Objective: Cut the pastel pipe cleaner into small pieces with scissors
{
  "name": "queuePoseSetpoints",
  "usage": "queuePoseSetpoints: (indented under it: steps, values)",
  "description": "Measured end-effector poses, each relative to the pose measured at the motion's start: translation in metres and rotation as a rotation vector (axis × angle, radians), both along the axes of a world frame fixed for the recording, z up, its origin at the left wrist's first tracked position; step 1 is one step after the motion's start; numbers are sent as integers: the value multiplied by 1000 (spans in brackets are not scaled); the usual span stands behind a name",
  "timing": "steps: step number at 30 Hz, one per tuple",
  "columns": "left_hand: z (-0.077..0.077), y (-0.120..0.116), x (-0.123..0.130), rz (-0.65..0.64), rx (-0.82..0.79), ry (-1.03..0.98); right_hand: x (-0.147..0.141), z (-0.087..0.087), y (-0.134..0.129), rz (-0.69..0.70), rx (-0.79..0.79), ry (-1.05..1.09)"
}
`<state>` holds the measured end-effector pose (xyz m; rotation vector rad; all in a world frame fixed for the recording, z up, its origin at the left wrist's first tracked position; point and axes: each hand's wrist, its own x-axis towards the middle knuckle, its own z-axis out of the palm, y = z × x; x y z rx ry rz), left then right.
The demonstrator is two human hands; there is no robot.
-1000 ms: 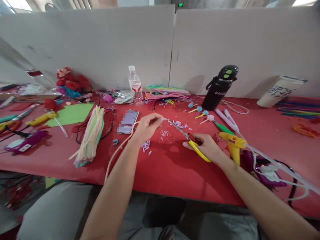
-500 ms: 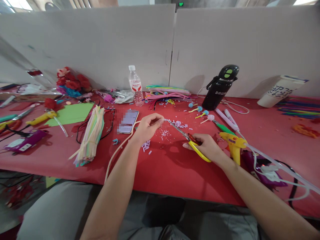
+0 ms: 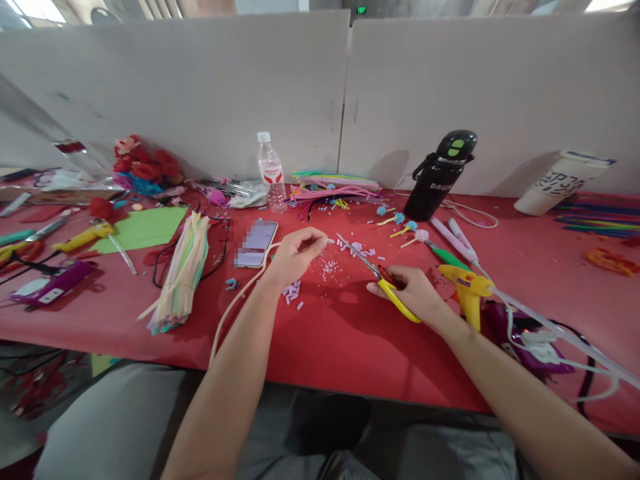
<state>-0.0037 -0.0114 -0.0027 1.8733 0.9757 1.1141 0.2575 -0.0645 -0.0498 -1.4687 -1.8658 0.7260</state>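
Between the thumb and fingertips of my left hand (image 3: 300, 253) is a short pale purple chenille stem piece (image 3: 331, 241), its end sticking out to the right. My right hand (image 3: 407, 290) grips scissors (image 3: 393, 293) with yellow handles, the blades pointing up and left. Their tips lie just right of the purple end, apart from it. Under and behind the blades are cut purple pieces (image 3: 363, 251), with fine clippings (image 3: 329, 269) in front. More cut pieces (image 3: 292, 292) lie beside my left wrist.
A phone (image 3: 257, 245) and a bundle of pale stems (image 3: 180, 280) lie to the left. Behind stand a water bottle (image 3: 271, 177) and a black flask (image 3: 437, 180). Small pompom-headed stems (image 3: 400, 219) lie near the flask. A yellow glue gun (image 3: 467, 287) is beside my right forearm.
The scissor tips have drawn slightly right, away from the end of the purple piece where they were. My left hand has stayed in place.
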Motion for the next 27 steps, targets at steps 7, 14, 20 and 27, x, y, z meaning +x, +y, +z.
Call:
queuePoseSetpoints:
  steps: [7, 14, 20, 27]
  values:
    - [8, 3, -43, -50, -214, 383, 0, 1, 2, -52, 47, 29]
    - [-7, 13, -75, 23, -317, 756, 1, 3, 3, -106, 93, 69]
    - [1, 8, -57, 151, -176, 639, 1, 7, 3, -173, 125, 71]
    - [4, 18, -8, 143, 23, 594, 10, 9, 10, -239, 191, -16]
